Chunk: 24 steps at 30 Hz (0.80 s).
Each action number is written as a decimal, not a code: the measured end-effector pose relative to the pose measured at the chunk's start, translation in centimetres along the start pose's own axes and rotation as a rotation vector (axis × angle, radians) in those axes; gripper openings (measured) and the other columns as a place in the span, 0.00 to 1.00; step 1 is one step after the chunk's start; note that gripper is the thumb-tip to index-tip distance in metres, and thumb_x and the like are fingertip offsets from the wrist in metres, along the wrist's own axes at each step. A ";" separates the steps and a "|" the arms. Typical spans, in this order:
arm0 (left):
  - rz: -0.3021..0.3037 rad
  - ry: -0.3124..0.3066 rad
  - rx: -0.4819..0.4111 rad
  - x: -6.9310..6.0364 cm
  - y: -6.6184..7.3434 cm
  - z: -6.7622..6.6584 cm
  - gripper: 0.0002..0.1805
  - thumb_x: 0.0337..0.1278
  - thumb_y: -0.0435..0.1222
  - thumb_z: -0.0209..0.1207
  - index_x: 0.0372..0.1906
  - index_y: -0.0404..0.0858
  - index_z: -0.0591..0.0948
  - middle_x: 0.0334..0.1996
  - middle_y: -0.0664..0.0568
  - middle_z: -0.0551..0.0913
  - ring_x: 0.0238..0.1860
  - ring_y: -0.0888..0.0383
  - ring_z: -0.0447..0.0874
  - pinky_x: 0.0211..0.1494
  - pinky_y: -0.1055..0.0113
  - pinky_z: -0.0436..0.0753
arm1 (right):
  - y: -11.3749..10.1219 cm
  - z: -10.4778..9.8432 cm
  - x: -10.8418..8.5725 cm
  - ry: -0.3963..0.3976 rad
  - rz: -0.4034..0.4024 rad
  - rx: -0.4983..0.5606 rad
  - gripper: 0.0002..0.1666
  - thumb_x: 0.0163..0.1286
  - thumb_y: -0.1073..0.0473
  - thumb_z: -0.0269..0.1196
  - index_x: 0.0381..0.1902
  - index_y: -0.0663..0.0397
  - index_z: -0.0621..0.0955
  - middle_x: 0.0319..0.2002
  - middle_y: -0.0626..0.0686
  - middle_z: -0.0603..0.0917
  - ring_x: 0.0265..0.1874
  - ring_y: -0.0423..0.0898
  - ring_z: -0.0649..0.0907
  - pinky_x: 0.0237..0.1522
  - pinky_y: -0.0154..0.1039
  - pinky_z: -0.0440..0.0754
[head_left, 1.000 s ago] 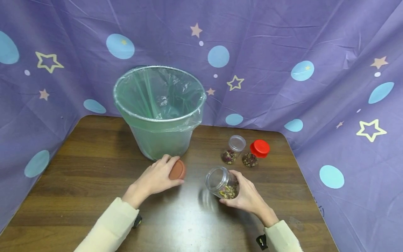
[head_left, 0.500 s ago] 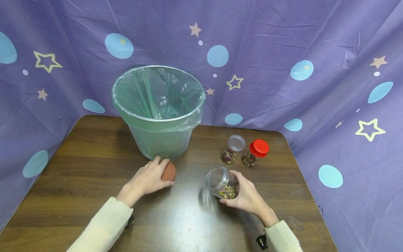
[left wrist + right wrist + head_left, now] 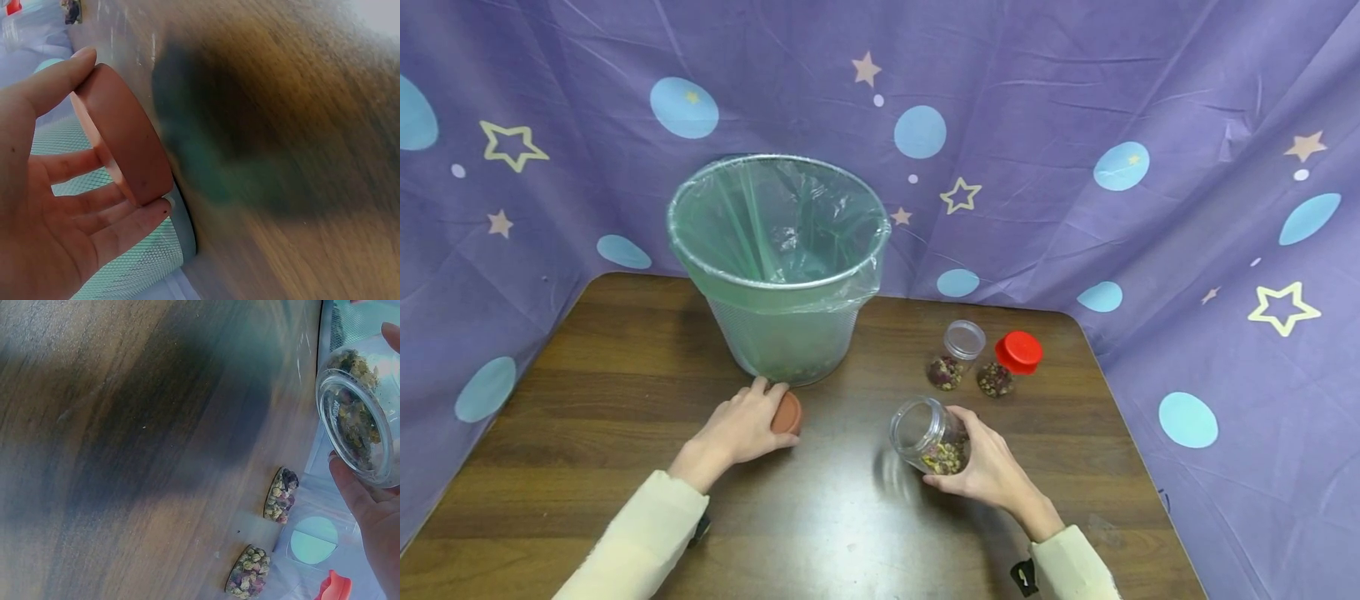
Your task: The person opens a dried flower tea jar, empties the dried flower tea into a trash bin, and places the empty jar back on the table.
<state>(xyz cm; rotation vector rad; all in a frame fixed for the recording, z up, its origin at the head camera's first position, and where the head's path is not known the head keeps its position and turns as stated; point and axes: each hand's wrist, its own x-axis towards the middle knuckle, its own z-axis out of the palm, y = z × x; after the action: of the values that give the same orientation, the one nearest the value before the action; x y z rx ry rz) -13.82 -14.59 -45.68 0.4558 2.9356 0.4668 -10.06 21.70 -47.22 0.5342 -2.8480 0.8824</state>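
My left hand (image 3: 737,429) pinches a round terracotta-coloured lid (image 3: 787,414) between thumb and fingers, close in front of the bin's base. In the left wrist view the lid (image 3: 125,134) is tilted on edge, thumb at one side of its rim and fingertips at the other. My right hand (image 3: 996,471) grips a clear jar (image 3: 916,442) round its lower body. This jar has no lid; it leans with its mouth toward the left. Dried flowers (image 3: 946,457) lie in its bottom, and the right wrist view shows them through the jar's base (image 3: 356,425).
A mesh bin (image 3: 782,337) with a green plastic liner stands at the back left. Behind the right hand are two small jars of dried flowers, one with a clear lid (image 3: 965,340), one with a red lid (image 3: 1019,352). A purple curtain (image 3: 1037,250) surrounds the wooden table (image 3: 587,392).
My left hand has moved left and slightly toward me with the terracotta-coloured lid, away from the jar. The right hand and its jar stay where they were.
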 end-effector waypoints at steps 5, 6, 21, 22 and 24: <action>-0.018 -0.023 0.013 0.0 -0.5 0.1 0.46 0.44 0.54 0.72 0.65 0.31 0.71 0.51 0.32 0.75 0.44 0.38 0.80 0.36 0.46 0.83 | 0.0 0.0 -0.1 -0.001 0.003 -0.003 0.56 0.34 0.44 0.82 0.63 0.48 0.71 0.51 0.50 0.84 0.47 0.45 0.84 0.48 0.45 0.84; -0.021 -0.028 0.016 0.0 -0.6 0.1 0.46 0.44 0.54 0.72 0.65 0.31 0.71 0.51 0.31 0.74 0.45 0.38 0.80 0.37 0.46 0.83 | 0.0 0.0 -0.1 -0.001 0.003 -0.005 0.56 0.34 0.43 0.81 0.63 0.48 0.71 0.51 0.50 0.84 0.47 0.45 0.84 0.48 0.46 0.84; -0.048 -0.062 0.028 0.1 -0.9 1.2 0.48 0.38 0.50 0.76 0.64 0.30 0.71 0.51 0.31 0.74 0.44 0.39 0.79 0.36 0.47 0.83 | 0.1 0.3 -0.3 -0.001 -0.003 -0.012 0.57 0.33 0.43 0.81 0.63 0.49 0.71 0.51 0.52 0.84 0.47 0.47 0.84 0.48 0.47 0.84; -0.050 -0.065 0.030 0.1 -1.0 1.2 0.48 0.38 0.50 0.76 0.64 0.29 0.71 0.51 0.31 0.74 0.45 0.38 0.79 0.37 0.47 0.83 | 0.1 0.3 -0.3 -0.002 -0.002 -0.012 0.57 0.33 0.43 0.81 0.63 0.49 0.71 0.51 0.51 0.84 0.47 0.47 0.84 0.48 0.47 0.84; -0.052 -0.069 0.032 0.1 -1.0 1.3 0.48 0.38 0.50 0.76 0.64 0.29 0.71 0.51 0.30 0.74 0.45 0.38 0.79 0.37 0.47 0.83 | 0.1 0.3 -0.3 -0.002 -0.001 -0.012 0.56 0.34 0.43 0.81 0.63 0.48 0.71 0.51 0.51 0.84 0.48 0.47 0.84 0.48 0.47 0.84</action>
<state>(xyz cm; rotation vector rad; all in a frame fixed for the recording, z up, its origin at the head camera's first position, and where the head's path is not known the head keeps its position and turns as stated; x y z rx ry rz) -13.98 -15.10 -47.25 0.3898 2.8845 0.3906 -9.79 21.71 -47.54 0.5358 -2.8523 0.8638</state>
